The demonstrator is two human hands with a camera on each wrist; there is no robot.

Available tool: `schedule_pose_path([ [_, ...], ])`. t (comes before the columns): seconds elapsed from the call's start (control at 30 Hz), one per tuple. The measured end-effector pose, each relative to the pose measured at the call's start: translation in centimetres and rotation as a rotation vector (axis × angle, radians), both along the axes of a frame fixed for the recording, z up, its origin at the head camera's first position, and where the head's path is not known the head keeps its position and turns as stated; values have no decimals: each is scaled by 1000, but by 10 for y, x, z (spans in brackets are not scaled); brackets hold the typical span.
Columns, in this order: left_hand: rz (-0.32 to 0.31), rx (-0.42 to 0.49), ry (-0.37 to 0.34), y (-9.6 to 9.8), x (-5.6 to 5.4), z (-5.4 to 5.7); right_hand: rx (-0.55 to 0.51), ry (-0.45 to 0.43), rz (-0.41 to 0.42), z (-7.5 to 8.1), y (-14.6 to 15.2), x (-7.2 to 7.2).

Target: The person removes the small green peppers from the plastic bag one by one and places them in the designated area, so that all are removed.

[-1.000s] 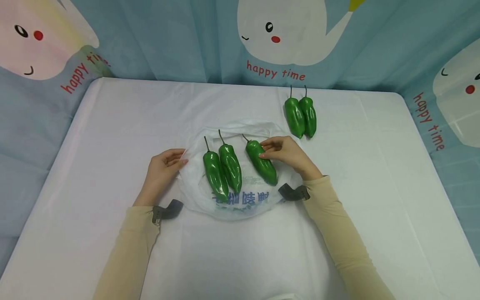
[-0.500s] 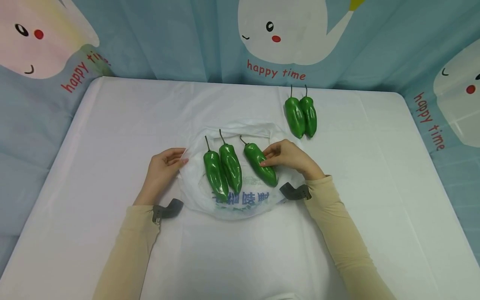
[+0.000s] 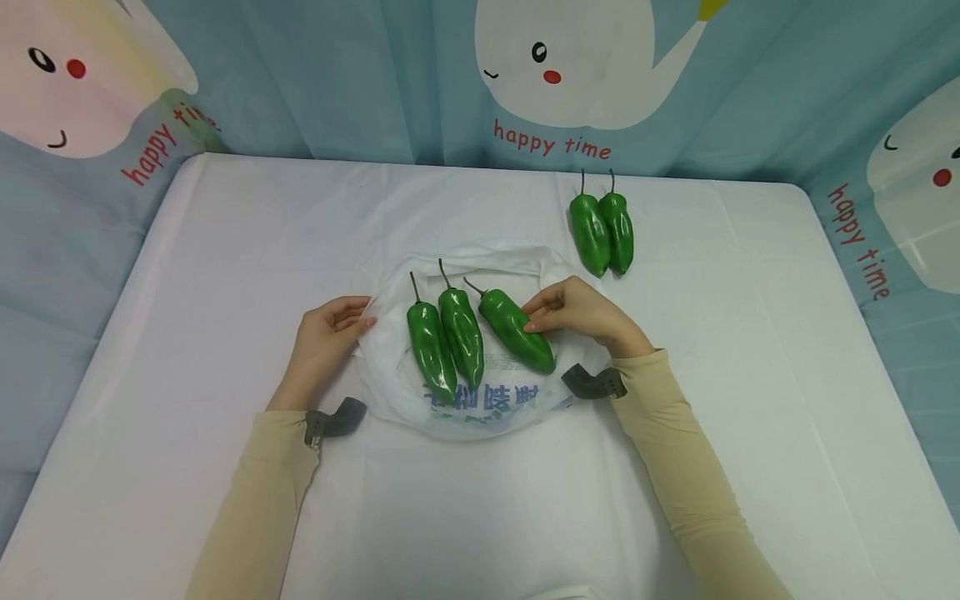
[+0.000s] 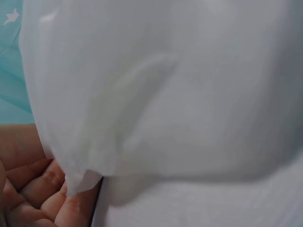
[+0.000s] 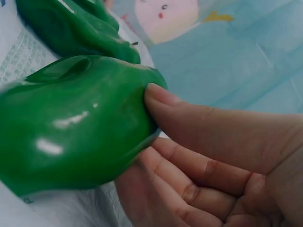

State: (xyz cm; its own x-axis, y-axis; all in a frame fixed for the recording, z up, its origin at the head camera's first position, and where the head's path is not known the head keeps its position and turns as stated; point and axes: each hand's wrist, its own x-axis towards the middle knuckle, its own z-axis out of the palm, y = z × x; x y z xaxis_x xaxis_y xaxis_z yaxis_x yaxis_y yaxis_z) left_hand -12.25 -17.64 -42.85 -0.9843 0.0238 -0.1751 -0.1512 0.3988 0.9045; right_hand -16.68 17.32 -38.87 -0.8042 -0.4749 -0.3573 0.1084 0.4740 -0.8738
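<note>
Now the green pepper (image 3: 512, 333) sits in your right hand (image 3: 581, 313), pinched at its right side between the thumb on top and a finger beneath. It lies within the opened rim of the white plastic bag (image 3: 384, 312), its stem pointing away from you and leftward from the grip, its tip toward you; whether its full weight rests on the plastic, you cannot tell. Just left of that grip lies the second pepper (image 3: 462, 337), and left of it the third pepper (image 3: 431, 352), both inside the rim and roughly side by side. Farther left, your left hand (image 3: 318, 346) pinches the bag's edge. Beyond the right-hand grip, away from you and outside the bag, the fourth pepper (image 3: 589, 235) and the fifth pepper (image 3: 618, 233) lie together on the white table (image 3: 457, 525). You appear to be settling the pinched pepper alongside its neighbours, with the bag's mouth held wide. The next move probably calls for squaring it up parallel to them, then loosening thumb and finger gently so it stays put, while the left pinch keeps the rim from folding in. Lifting away carelessly could drag the thin plastic or roll the smooth pepper aside.
</note>
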Motion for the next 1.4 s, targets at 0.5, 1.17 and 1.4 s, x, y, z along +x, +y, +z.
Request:
schedule_pose_path([
  [0.5,-2,4,-7,0,0,0,-94,31,-133,4,11,-3],
  [1.17,-4,5,17,1,-1,-1,-181,46,-314,4,30,-9],
  [1.4,-1,-5,6,1,0,1,-216,52,-386,7,38,-11],
])
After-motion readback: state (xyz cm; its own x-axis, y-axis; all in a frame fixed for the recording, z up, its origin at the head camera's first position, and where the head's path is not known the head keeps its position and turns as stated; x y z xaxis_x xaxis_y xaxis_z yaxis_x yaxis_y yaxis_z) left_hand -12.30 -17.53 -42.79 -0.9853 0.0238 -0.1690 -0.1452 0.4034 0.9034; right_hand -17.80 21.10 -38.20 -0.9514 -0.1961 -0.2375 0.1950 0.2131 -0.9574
